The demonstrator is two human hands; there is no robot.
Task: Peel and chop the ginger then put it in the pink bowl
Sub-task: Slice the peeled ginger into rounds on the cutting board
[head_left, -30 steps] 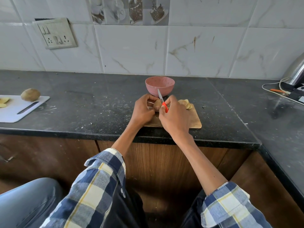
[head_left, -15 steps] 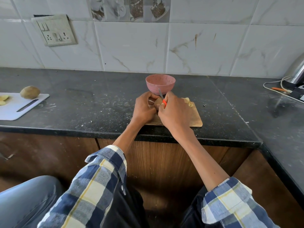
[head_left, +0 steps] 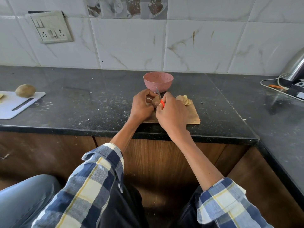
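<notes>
My left hand [head_left: 141, 105] grips a brown piece of ginger [head_left: 155, 101] above the wooden cutting board [head_left: 193, 116]. My right hand [head_left: 172, 112] holds a small knife [head_left: 159, 96] with an orange handle; its blade lies against the ginger and points up toward the pink bowl [head_left: 158, 81]. The bowl stands just behind the board. More pale ginger pieces [head_left: 183, 99] lie on the board's far right corner, partly hidden by my right hand.
A white cutting board [head_left: 14, 106] with a potato [head_left: 25, 90] lies at the far left of the black counter [head_left: 82, 104]. A steel kettle [head_left: 294, 68] with cables sits at the far right. The counter turns a corner along the right side.
The hands stay together on the ginger; the knife blade has shifted slightly against it. The camera has tilted a little, so the scene sits lower in view.
</notes>
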